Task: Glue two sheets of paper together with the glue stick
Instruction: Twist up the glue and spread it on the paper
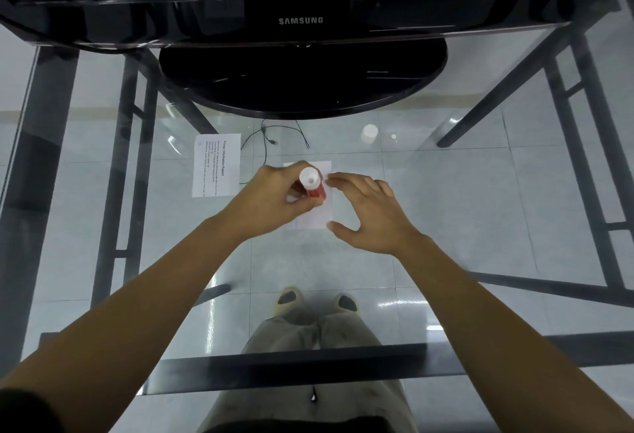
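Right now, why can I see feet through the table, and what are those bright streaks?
Head view: the glass table is transparent, so shoes show below; pale streaks are glare; the wide lens bends the monitor edge; the left hand looks slightly soft.

Looks like an office: a black Samsung monitor stands on its round base at the back of a glass surface, a printer report sheet lies on it, cables trail on the pale tiled floor below.
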Demonstrator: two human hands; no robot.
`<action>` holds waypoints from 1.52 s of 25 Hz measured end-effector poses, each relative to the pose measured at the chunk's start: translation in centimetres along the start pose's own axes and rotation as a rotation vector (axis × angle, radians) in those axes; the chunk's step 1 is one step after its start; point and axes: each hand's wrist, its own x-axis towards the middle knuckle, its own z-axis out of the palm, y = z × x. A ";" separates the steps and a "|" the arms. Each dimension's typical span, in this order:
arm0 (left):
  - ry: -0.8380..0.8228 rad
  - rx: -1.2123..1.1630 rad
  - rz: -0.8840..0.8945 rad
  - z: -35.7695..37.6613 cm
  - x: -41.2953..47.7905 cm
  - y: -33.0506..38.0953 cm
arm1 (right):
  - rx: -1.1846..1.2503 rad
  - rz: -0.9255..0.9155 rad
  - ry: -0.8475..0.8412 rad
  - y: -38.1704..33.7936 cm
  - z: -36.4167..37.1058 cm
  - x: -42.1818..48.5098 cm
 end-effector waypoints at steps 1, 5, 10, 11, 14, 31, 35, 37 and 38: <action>-0.040 -0.007 0.008 0.3 -0.5 0.1 | 0.000 0.002 -0.003 0.0 0.0 0.0; -0.087 -0.008 0.010 0.5 -0.8 0.1 | -0.004 0.003 -0.024 0.0 -0.2 0.1; 0.003 0.000 0.009 0.2 0.5 -0.1 | -0.006 -0.001 -0.040 -0.2 -0.5 0.1; -0.017 -0.013 0.013 0.4 0.2 -0.1 | -0.005 -0.001 -0.042 -0.2 -0.4 0.1; -0.082 -0.035 0.021 0.9 -0.5 0.0 | -0.009 0.005 -0.053 -0.1 -0.4 0.2; 0.096 0.017 0.035 -0.3 2.3 -0.2 | 0.019 0.013 -0.068 -0.2 -0.7 0.3; -0.018 -0.016 0.046 0.4 -0.1 -0.3 | 0.018 0.014 -0.072 -0.2 -0.8 0.3; -0.077 -0.001 0.043 0.5 -0.7 -0.5 | 0.021 0.015 -0.078 -0.2 -0.8 0.3; -0.078 0.003 0.032 0.3 -0.4 -0.6 | 0.020 0.012 -0.079 -0.3 -0.9 0.3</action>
